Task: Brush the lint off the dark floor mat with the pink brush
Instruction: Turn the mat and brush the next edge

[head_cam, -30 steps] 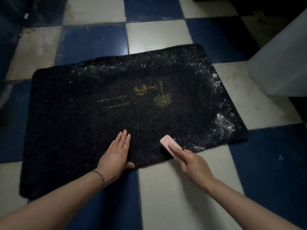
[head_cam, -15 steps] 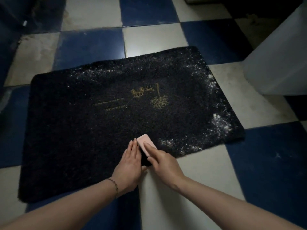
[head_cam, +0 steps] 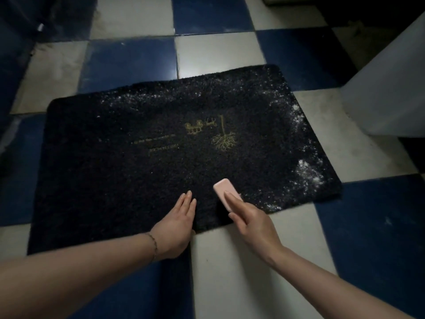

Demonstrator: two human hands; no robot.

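Note:
A dark shaggy floor mat (head_cam: 119, 171) with a gold print lies on a checkered tile floor. White lint (head_cam: 308, 173) speckles its right side, its near right edge and a band along the far edge. My right hand (head_cam: 251, 218) holds the pink brush (head_cam: 226, 191) against the mat near its front edge, index finger laid along the brush's back. My left hand (head_cam: 176, 223) lies flat on the mat just left of the brush, fingers straight and together, a thin bracelet on the wrist.
Blue and white floor tiles (head_cam: 230, 272) surround the mat. A white box-like object (head_cam: 388, 95) stands at the right, close to the mat's far right corner. The upper left and upper right corners are dark.
The brush swept left until it met my left hand, then moved back to the right a little. My left hand stayed flat on the mat.

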